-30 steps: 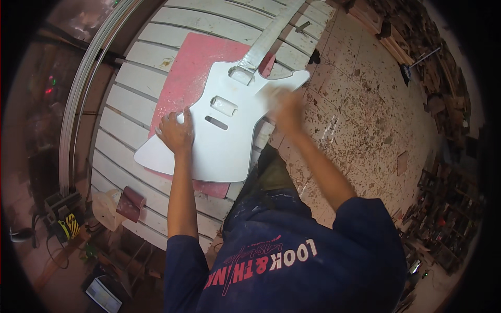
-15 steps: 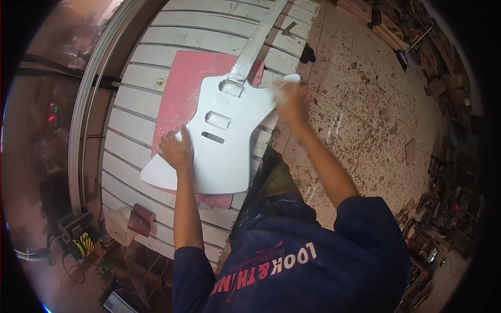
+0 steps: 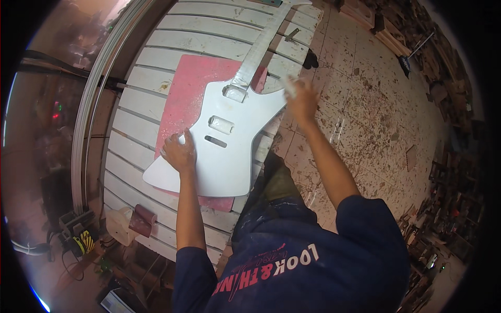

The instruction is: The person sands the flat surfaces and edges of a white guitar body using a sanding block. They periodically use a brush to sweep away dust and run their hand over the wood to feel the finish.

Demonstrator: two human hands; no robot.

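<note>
A white, angular electric guitar body lies on a pink board, its taped, pale neck pointing away from me. Cut-outs show in its face. My left hand grips the body's left edge at the waist, fingers bent over the rim and thumb on the face. At the right upper horn is my right hand, smeared by motion. Its fingers look bent round something pale that I cannot make out, close to the horn's edge.
The white slatted table carries a small metal strip and, at its near left, a reddish-brown roll. A black object sits by the right edge. Metal rails run along the left; flecked floor tiles lie right.
My right hand has shifted slightly to the right and nearer me along the horn. My left hand keeps its hold. The whole view has moved a little.
</note>
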